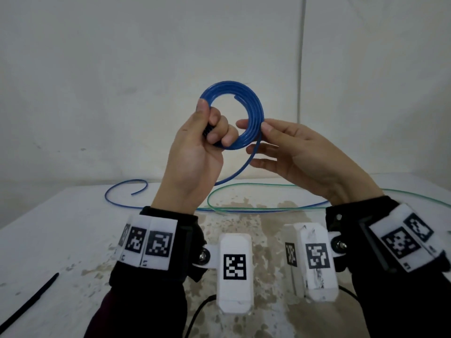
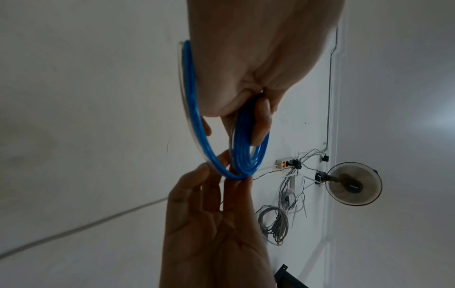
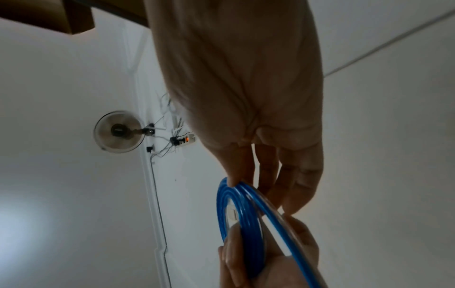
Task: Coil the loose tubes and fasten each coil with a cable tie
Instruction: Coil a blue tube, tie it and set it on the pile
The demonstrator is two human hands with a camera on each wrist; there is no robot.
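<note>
A blue tube coil [image 1: 230, 85] is held up above the table, wound in several loops. My left hand [image 1: 211, 120] grips its left side, fingers curled through the ring and thumb on top. My right hand [image 1: 252, 125] pinches the coil's right side between thumb and forefinger. A loose blue tail [image 1: 244, 167] drops from the coil to the table and ends in a curl [image 1: 122, 189] at the far left. In the left wrist view the coil [image 2: 241, 155] hangs edge-on between both hands. In the right wrist view my fingers touch the coil's [image 3: 236, 214] top edge.
A loose green tube [image 1: 244, 185] loops across the white, stained table [image 1: 61, 228] behind my wrists. A black cable tie [image 1: 29, 303] lies at the near left. A white wall stands close behind the table.
</note>
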